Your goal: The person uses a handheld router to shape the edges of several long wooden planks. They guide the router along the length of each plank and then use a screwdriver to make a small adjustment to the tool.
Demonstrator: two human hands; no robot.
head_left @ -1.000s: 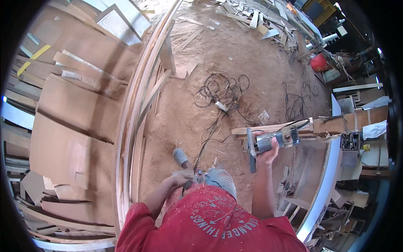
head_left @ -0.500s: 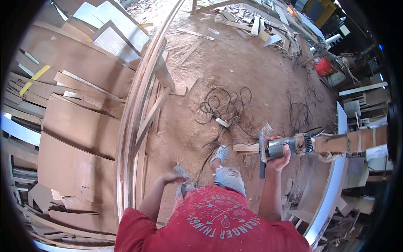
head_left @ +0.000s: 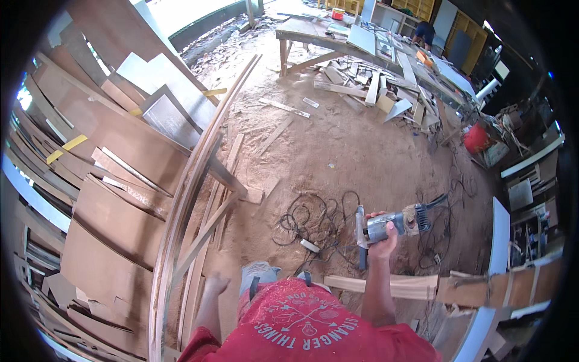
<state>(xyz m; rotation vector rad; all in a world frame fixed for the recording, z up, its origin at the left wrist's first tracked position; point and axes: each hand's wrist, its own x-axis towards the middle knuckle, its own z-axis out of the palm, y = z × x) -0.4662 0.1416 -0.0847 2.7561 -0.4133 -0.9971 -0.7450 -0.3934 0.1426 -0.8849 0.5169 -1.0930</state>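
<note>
Power tool [head_left: 393, 227] sits in the right hand [head_left: 382, 244], fingers and thumb wrapped around its grey metal body. It is held sideways above the sawdusty floor [head_left: 344, 163], its flat base plate [head_left: 361, 228] facing left and a dark cord [head_left: 436, 201] leaving its right end. The left hand [head_left: 216, 283] hangs low, near a long wooden rail [head_left: 186, 181]; nothing shows in it, but I cannot tell whether its fingers are spread or curled.

Tangled black cable [head_left: 300, 230] lies on the floor left of the tool, with a small white block [head_left: 310, 245] beside it. A pale wood strip [head_left: 416, 288] runs behind the right forearm. Brown sheets [head_left: 108, 259] are stacked at left. Farther off are a scrap pile [head_left: 374, 90], a red bucket [head_left: 476, 139], a bench [head_left: 304, 27] and a bending person [head_left: 424, 33].
</note>
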